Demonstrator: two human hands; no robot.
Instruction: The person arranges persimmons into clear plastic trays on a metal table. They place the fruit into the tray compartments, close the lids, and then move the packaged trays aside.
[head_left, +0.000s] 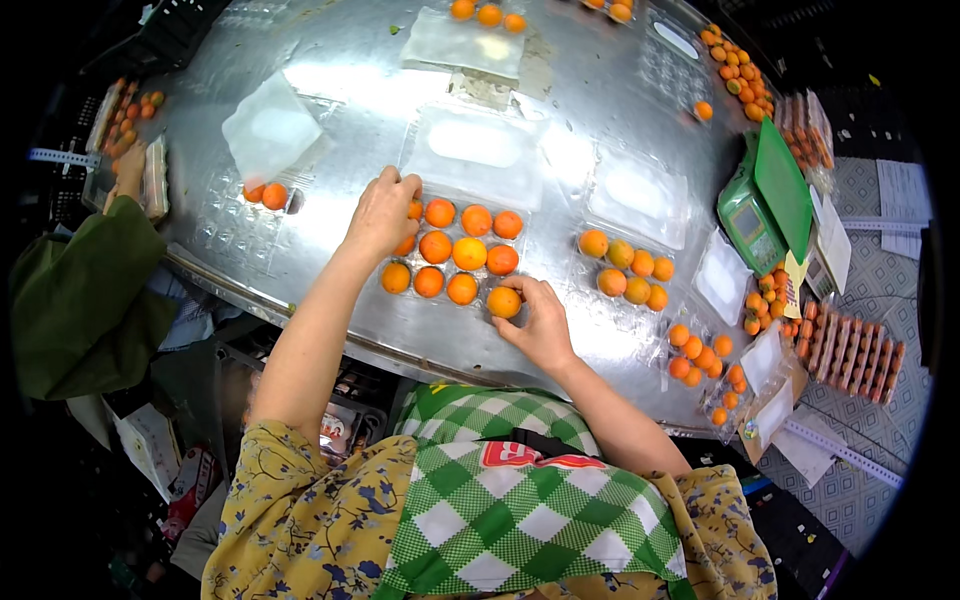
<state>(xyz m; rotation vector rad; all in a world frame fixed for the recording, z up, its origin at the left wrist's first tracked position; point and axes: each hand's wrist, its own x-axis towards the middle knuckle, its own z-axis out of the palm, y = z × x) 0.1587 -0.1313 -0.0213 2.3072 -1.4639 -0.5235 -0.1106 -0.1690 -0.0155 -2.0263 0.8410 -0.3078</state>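
Note:
In front of me lies a clear plastic clamshell tray (391, 294) holding several orange fruits in three rows, its lid (480, 150) folded back on the far side. At the near right corner my right hand (536, 322) grips an orange fruit (503, 302) between thumb and fingers. My left hand (384, 214) is at the tray's far left corner, its fingertips at an orange fruit (415, 209); they partly hide it, and whether they grip it I cannot tell. Another fruit (405, 245) shows partly beside that hand.
Right of me sit a part-filled tray (637, 289), smaller fruit packs (694, 352), a green scale (757, 217) and stacked packs (851, 349). To the left are a tray with two fruits (274, 196) and a co-worker's green sleeve (97, 300). The metal table's edge (420, 365) runs before me.

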